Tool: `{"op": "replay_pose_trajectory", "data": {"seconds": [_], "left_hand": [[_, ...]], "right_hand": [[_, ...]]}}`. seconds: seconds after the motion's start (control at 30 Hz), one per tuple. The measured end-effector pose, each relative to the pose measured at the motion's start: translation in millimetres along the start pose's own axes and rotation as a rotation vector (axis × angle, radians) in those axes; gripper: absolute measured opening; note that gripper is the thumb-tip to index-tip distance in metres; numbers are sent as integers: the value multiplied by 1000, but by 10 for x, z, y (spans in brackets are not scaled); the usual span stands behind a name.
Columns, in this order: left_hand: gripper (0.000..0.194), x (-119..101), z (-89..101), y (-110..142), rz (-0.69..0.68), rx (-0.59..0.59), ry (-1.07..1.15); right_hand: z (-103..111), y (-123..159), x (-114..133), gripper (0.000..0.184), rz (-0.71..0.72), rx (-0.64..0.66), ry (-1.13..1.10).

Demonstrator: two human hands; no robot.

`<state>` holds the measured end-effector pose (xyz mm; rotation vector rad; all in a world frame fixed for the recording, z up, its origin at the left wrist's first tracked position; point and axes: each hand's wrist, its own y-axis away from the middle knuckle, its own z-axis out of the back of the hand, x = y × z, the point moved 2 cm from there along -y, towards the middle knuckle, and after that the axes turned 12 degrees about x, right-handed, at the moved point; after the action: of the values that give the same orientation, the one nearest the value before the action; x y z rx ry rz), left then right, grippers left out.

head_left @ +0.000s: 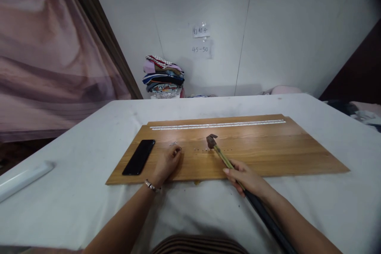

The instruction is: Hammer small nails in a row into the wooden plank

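My right hand (247,177) is wrapped round the handle of a claw hammer (224,158). Its rusty head lies low over the wooden board (268,143), at a row of small nail heads or holes that runs across the middle. My left hand (169,162) rests on the board's front left part with its fingers curled together; whatever is between them is too small to make out. Just beyond those fingers lie a few loose silvery nails (173,143). A bracelet (151,185) circles my left wrist.
Left on the board lies a black phone (138,157). Two white measuring strips (217,125) run along its far edge. White cloth (74,158) covers the table, with a white roll (25,178) at far left. Folded clothes (163,75) are stacked behind, by the wall.
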<state>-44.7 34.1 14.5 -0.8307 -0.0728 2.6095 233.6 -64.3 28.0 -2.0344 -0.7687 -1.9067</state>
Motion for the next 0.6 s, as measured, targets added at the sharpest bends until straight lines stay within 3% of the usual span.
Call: {"op": "replay_pose_trajectory", "data": {"seconds": [0.6], "left_hand": [[14,37,-53,-7,0,2,-22]], "right_hand": [[47,34,2,34,-60,-25,26]]}}
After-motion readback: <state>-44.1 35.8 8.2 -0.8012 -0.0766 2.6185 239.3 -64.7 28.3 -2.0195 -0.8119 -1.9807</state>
